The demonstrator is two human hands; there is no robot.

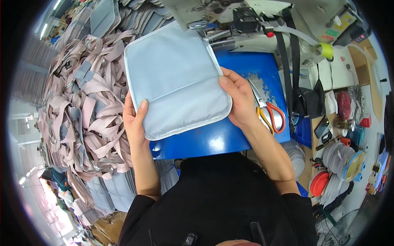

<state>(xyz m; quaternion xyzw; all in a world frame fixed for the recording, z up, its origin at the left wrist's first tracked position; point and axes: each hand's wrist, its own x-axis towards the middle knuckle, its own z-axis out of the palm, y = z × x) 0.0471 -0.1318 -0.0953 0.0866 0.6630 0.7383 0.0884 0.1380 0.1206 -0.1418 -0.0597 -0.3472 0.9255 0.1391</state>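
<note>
Black cloth of the worker's shirt (221,197) looms closest to the lens, bare forearms reaching out past it, and straight up ahead is the light blue panel (176,69), held at a slant over the blue work surface (197,143). Both hands are on it! The left hand (134,117) pinches the near left edge, thumb on top and fingers tucked beneath; the right hand (240,94) grips the right edge, thumb pressing down by the crosswise seam (184,87). How far along is it? Look at that pale binding (229,104), running along all of the rim that shows; by the look of it, the edging is largely done, and the seam is in too. Up at the far right corner, the panel meets the sewing machine head (193,10), but whether the foot clamps it, one cannot tell from here. No strap is visible on this face, while a heap of pinkish straps (94,106) lies off to the left. The underside is hidden, so what remains there is anyone's guess. Over on the right, scissors (262,102) rest on the blue surface, just beside the right wrist, touched by neither hand.
</note>
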